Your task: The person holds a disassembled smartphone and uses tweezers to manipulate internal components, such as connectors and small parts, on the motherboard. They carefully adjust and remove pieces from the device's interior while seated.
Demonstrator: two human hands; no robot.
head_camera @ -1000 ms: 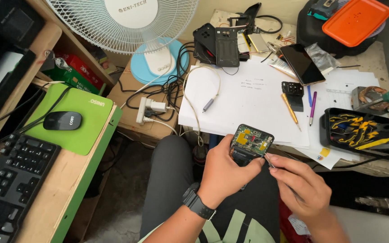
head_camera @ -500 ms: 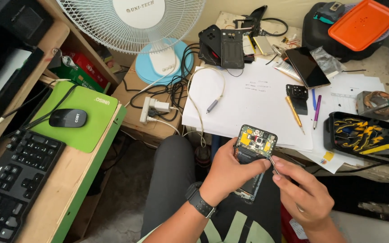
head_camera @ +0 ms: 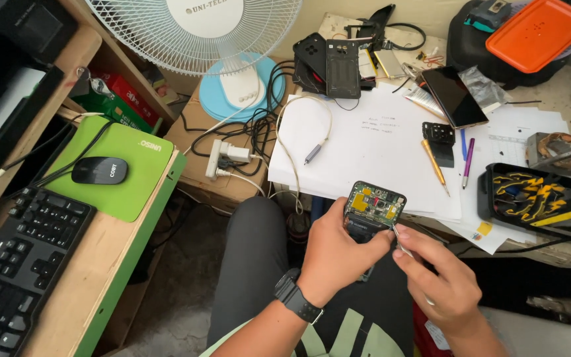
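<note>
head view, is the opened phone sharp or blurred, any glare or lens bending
Head view: the opened phone in the left hand is sharp, circuit parts distinct; soft even light, weak shadows; mild sheen on the dark phone screen; the shelf edges at left bow slightly from the wide lens.

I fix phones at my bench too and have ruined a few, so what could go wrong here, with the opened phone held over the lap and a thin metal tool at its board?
1. The left hand holds the opened black phone with exposed board above the lap, not on the white paper sheet; it could slip and drop.
2. The right hand pinches a thin metal tool near the exposed parts; a slip might scratch them.
</note>
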